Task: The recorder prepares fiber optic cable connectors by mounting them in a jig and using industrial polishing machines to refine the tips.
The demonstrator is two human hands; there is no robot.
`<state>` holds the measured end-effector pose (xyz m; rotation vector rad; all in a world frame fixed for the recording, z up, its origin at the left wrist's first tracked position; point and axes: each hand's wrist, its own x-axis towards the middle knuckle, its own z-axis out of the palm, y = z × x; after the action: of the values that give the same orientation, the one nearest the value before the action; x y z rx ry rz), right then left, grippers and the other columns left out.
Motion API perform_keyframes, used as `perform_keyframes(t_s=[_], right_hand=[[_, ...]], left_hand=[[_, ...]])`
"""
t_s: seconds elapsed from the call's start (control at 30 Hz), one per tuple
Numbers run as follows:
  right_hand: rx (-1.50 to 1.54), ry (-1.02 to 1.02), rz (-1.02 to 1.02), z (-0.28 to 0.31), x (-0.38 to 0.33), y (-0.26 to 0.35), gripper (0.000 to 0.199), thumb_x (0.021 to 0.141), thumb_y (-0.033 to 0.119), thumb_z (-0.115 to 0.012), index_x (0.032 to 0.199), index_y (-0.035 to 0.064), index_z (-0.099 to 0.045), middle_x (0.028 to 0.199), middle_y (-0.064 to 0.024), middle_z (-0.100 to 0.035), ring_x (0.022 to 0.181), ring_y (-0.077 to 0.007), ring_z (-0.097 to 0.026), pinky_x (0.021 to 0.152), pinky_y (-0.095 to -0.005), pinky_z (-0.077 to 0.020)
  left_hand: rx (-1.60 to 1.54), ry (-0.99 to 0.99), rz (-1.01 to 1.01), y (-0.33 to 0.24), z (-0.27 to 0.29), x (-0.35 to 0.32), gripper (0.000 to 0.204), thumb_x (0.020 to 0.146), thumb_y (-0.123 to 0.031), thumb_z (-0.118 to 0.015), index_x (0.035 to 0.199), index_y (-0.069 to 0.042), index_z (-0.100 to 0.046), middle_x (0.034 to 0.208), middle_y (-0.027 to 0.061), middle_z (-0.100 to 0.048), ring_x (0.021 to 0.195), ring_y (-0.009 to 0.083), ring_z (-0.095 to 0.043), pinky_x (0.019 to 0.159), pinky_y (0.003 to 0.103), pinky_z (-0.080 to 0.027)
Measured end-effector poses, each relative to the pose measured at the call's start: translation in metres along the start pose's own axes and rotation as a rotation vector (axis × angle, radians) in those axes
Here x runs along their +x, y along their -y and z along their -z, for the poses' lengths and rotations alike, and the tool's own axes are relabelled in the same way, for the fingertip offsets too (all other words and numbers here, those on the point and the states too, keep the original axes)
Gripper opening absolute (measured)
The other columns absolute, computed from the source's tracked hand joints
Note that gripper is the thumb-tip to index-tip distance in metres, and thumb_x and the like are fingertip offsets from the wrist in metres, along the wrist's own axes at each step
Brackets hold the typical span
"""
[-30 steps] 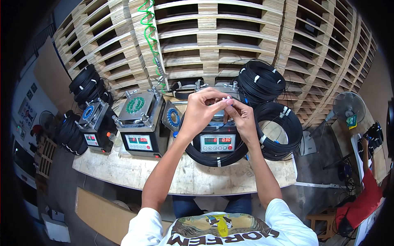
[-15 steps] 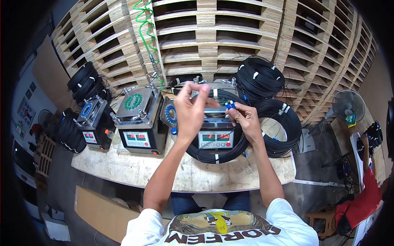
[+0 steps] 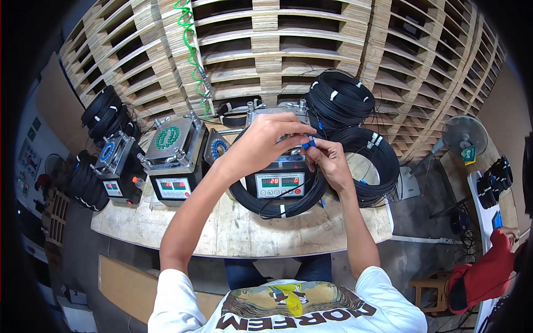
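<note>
- Small blue connector (image 3: 309,144) lies between the hands, just right of the left fingertips
- Right hand (image 3: 332,161) pinches it and is the nearer
- Left hand (image 3: 270,135) reaches across at its left; whether those fingers grip it, I cannot tell
- Its long axis seems to run crosswise, hand to hand
- Black cable coil (image 3: 280,211) loops below both hands

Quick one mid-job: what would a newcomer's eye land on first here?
Probably the pallets filling the background, with a bright green hose hanging in front, upper left of centre. Next, the big black coils behind and right of the right hand. That hand pinches a small blue part near the middle, the left hand close beside it.
</note>
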<state>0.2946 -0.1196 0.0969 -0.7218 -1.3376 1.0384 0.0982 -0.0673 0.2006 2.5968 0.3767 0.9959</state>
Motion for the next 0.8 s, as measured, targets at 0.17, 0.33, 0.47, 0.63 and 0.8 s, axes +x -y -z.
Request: perform_keyframes(t_s=[0.17, 0.33, 0.47, 0.63, 0.8], right_hand=[[0.032, -0.001, -0.018, 0.000, -0.003, 0.001, 0.029, 0.096, 0.024, -0.068, 0.098, -0.0046, -0.070, 0.074, -0.0024, -0.062, 0.061, -0.0081, -0.054, 0.055, -0.0232, -0.0437], [0.013, -0.017, -0.021, 0.000, -0.008, -0.003, 0.032, 0.096, 0.027, -0.068, 0.098, -0.0052, -0.069, 0.070, -0.0018, -0.059, 0.061, -0.0077, -0.052, 0.054, -0.0236, -0.0431], [0.002, -0.060, -0.005, 0.004, -0.015, -0.011, 0.030, 0.096, 0.025, -0.068, 0.097, -0.0047, -0.069, 0.069, -0.0015, -0.059, 0.060, -0.0078, -0.052, 0.054, -0.0230, -0.0416], [0.038, -0.087, -0.039, -0.007, -0.004, -0.010, 0.026, 0.098, 0.022, -0.066, 0.096, -0.0035, -0.068, 0.070, -0.0024, -0.059, 0.059, -0.0086, -0.051, 0.053, -0.0240, -0.0400], [0.184, -0.120, -0.027, 0.008, 0.004, -0.016, 0.024, 0.101, 0.019, -0.061, 0.101, -0.0042, -0.066, 0.082, -0.0059, -0.063, 0.063, -0.0092, -0.052, 0.055, -0.0235, -0.0415]], left_hand=[[0.065, 0.129, -0.137, -0.002, 0.004, 0.010, 0.016, 0.088, -0.008, -0.068, 0.101, 0.000, -0.072, 0.090, 0.0121, -0.068, 0.084, 0.0310, -0.067, 0.074, 0.037, -0.053], [0.142, 0.148, -0.135, -0.005, 0.000, 0.015, 0.013, 0.088, -0.007, -0.068, 0.095, 0.003, -0.065, 0.089, 0.0136, -0.068, 0.083, 0.0321, -0.067, 0.073, 0.037, -0.053], [-0.017, -0.234, 0.041, -0.006, 0.006, 0.024, 0.010, 0.093, -0.005, -0.068, 0.097, 0.004, -0.065, 0.080, 0.0067, -0.069, 0.073, 0.0105, -0.063, 0.066, 0.028, -0.051], [-0.508, -0.358, 0.297, 0.002, 0.021, -0.013, 0.017, 0.095, -0.013, -0.069, 0.102, 0.003, -0.071, 0.082, 0.0032, -0.071, 0.074, 0.0053, -0.063, 0.066, 0.021, -0.051], [-0.648, -0.633, 0.445, 0.030, 0.028, -0.089, 0.018, 0.092, -0.010, -0.073, 0.104, 0.003, -0.072, 0.088, 0.0076, -0.074, 0.076, 0.0093, -0.066, 0.066, 0.024, -0.052]])
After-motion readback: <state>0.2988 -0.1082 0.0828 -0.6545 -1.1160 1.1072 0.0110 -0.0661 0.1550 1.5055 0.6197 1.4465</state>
